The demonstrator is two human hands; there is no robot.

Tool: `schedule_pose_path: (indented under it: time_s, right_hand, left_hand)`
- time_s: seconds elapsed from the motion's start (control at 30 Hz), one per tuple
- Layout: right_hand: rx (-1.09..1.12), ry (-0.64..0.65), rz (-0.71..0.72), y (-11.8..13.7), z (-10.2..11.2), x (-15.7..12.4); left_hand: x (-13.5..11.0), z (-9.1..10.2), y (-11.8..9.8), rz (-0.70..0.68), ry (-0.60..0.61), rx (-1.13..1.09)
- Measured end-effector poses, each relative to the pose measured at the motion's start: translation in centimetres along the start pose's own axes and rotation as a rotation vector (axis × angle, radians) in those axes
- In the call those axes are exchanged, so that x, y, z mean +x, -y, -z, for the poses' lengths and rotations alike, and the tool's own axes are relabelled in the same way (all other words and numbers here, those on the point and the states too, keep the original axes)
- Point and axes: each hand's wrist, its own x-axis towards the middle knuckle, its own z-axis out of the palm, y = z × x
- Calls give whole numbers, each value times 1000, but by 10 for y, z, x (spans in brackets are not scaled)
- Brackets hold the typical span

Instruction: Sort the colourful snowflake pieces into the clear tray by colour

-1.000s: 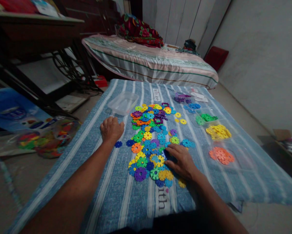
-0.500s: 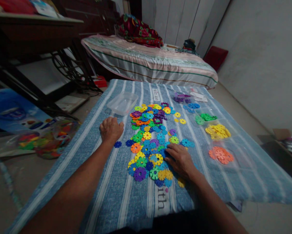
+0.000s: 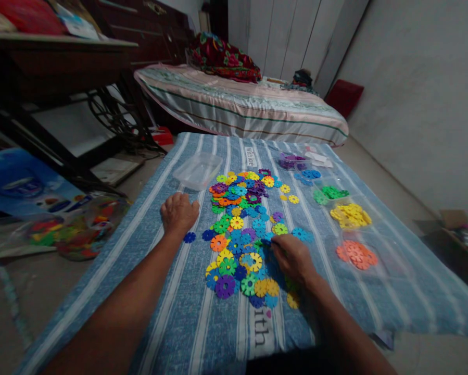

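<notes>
A heap of colourful notched plastic discs (image 3: 237,223) is spread down the middle of the striped cloth. At its right side, my right hand (image 3: 294,256) pinches a dark blue disc (image 3: 267,241) between thumb and fingers, low over the heap. My left hand (image 3: 179,212) rests on the cloth left of the heap, fingers curled under; whatever may be inside is hidden. Just beside it lie a loose dark blue disc (image 3: 189,237) and another dark blue disc (image 3: 208,235).
A clear plastic box (image 3: 198,171) stands at the far left. Along the right, clear trays hold purple pieces (image 3: 292,160), blue discs (image 3: 310,175), green discs (image 3: 334,192), yellow discs (image 3: 351,215) and orange discs (image 3: 356,254). A bed (image 3: 241,107) is beyond the table.
My right hand has drawn its fingers together into a pinch on a dark blue disc. My left hand stays in place. The whole view has shifted slightly downward.
</notes>
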Motion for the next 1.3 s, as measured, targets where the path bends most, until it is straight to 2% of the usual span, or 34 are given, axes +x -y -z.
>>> schedule_pose_path:
  time_s: [0.17, 0.4, 0.77, 1.07, 1.17, 1.3]
  right_hand:
    - [29, -15, -82, -2, -2, 7]
    - [82, 45, -71, 3, -7, 12]
    - [195, 69, -180, 5, -4, 19]
    - [268, -1, -189, 6, -9, 13]
    - [402, -35, -290, 7, -4, 15]
    - [603, -102, -531, 2, 6, 26]
  left_hand:
    - [0, -2, 1, 8, -13, -6]
    - [1, -2, 3, 0, -14, -21]
    - [1, -2, 3, -14, -17, -15]
    - [1, -2, 3, -3, -18, -21]
    - [1, -1, 3, -7, -19, -16]
    - [1, 1, 2, -8, -4, -8]
